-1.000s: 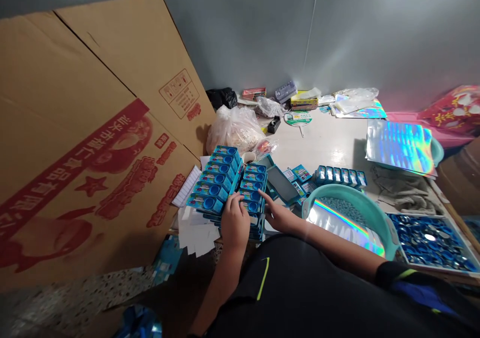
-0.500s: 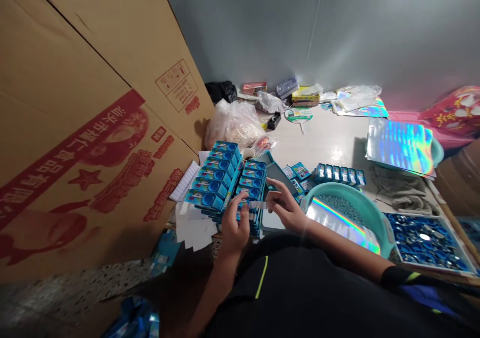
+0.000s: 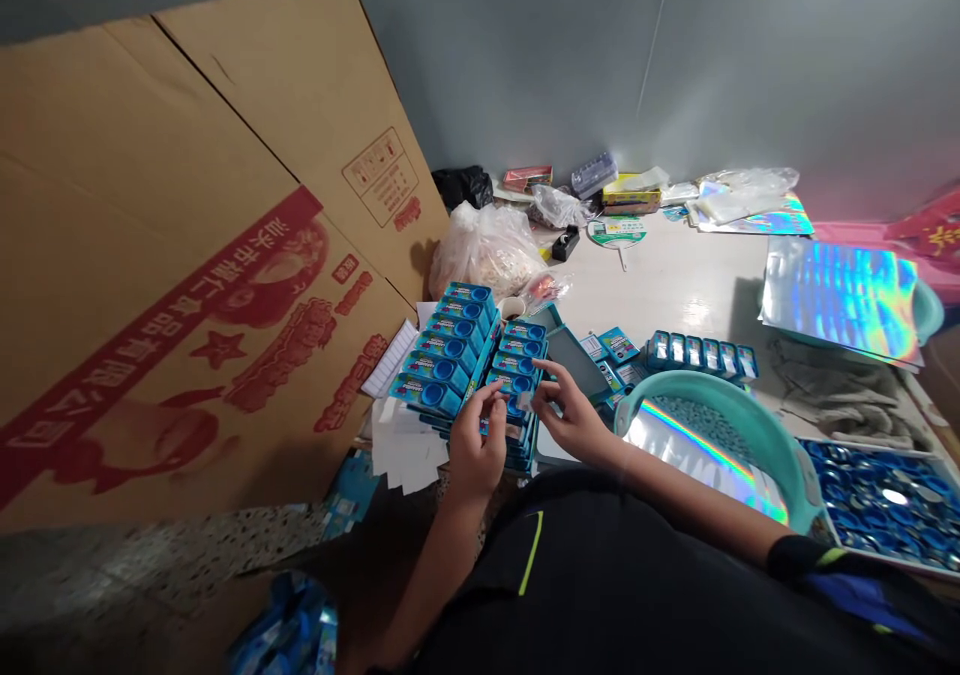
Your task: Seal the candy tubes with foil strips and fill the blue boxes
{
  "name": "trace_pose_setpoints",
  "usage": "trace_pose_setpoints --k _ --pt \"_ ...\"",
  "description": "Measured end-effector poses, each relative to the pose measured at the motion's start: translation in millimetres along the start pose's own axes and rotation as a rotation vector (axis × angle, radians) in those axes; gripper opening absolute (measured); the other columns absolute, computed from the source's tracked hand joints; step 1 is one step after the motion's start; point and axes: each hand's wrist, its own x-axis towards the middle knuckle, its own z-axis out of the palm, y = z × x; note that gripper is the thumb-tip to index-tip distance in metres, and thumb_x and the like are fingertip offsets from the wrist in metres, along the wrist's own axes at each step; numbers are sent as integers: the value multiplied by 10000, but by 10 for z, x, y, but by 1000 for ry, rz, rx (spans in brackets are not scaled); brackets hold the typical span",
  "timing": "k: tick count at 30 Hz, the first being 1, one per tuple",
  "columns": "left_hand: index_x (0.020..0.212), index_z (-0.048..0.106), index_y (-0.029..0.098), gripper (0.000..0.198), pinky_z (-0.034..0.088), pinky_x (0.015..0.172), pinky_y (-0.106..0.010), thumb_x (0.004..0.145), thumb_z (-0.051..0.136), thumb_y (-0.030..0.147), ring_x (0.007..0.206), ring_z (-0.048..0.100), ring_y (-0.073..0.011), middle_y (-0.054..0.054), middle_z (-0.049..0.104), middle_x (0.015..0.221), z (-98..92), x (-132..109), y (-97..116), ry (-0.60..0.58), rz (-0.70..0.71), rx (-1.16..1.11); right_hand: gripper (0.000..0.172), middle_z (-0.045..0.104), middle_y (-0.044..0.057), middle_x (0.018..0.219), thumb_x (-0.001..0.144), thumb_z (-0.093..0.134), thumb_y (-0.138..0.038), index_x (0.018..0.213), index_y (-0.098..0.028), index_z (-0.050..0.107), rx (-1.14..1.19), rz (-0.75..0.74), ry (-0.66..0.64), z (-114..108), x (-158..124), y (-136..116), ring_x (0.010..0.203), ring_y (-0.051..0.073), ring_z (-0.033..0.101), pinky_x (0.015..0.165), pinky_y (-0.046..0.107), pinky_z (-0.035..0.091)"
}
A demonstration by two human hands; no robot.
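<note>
My left hand (image 3: 478, 443) is at the near end of a stack of blue printed boxes (image 3: 519, 347), with thumb and forefinger bent close together. Whatever lies between them is hidden. Facing it, my right hand (image 3: 571, 417) pinches a small clear strip (image 3: 524, 400) between thumb and fingers, its forefinger stretched out. The strip hangs over the nearest boxes of the stack. Left of it, a taller row of blue boxes (image 3: 433, 368) with round recesses leans in steps.
A large cardboard carton (image 3: 172, 155) stands at the left. Right of my hands are a teal basin (image 3: 791, 455) of small pellets and a tray of blue round parts (image 3: 885, 500). Behind lie a plastic bag (image 3: 480, 250), a fan (image 3: 616, 233) and shiny sheets (image 3: 840, 295).
The view has shifted slightly, so everything sits further right. The clear strip looks shorter between my hands, and my right fingers have curled a little.
</note>
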Motion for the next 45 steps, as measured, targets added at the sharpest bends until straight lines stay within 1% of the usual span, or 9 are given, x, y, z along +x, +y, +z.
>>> trace_pose_setpoints --k 5,13,18,21,25,28,34,39,45 --pt "1286 613 196 589 603 875 -379 772 782 430 1027 720 -260 -123 732 1128 78 41 -6 -198 -95 -310 484 473 -55 723 903 497 -179 1367 -228 368 -78 -10 -25 -38 22 -68 631 131 471 634 261 405" --pt "1148 686 164 599 607 871 -405 632 880 401 1032 723 -283 -140 754 1086 76 87 -47 -228 -247 -416 424 466 -86 651 910 591 -278 1307 -223 452 -234 95 6 -42 38 -9 567 118 439 582 253 341" --pt "1081 704 136 469 607 854 -402 776 749 489 981 738 -270 -144 765 1041 42 133 -84 -131 -241 -320 399 489 -73 672 931 552 -280 1306 -207 435 -211 73 -42 -13 60 -44 595 128 457 604 263 352" --pt "1080 698 129 389 597 883 -384 838 693 434 972 740 -253 -138 770 1021 33 147 -97 -78 -232 -290 374 519 -53 710 957 498 -264 1319 -206 420 -156 49 -100 0 62 -39 652 141 493 650 276 378" --pt "1216 655 169 318 606 845 -348 955 537 308 1006 737 -234 -118 769 1062 51 147 -107 -57 -79 -3 380 537 -38 750 949 489 -261 1317 -209 412 -104 106 -96 11 49 63 681 150 509 666 286 388" --pt "1191 675 200 304 588 904 -390 992 448 241 1035 728 -239 -106 765 1080 91 166 -137 -47 52 228 374 519 -44 740 933 500 -269 1292 -207 419 -77 142 -68 19 35 175 675 152 502 674 291 391" --pt "1217 666 209 312 580 918 -406 938 539 150 1003 727 -242 -98 762 1054 126 218 -225 -1 133 321 351 472 -65 701 922 505 -268 1260 -199 439 -68 160 -58 30 9 298 653 147 477 667 286 378" --pt "1267 626 207 369 604 830 -370 917 562 112 912 737 -223 -90 760 1014 146 226 -273 37 187 378 337 482 -64 698 925 486 -257 1254 -198 448 -89 147 -86 34 -3 350 654 148 486 674 287 384" --pt "1260 606 187 378 593 874 -388 906 527 81 992 699 -233 -129 699 1120 185 216 -298 99 269 443 331 472 -59 709 935 483 -227 1260 -207 426 -60 97 -93 65 -4 454 641 142 480 650 273 395"
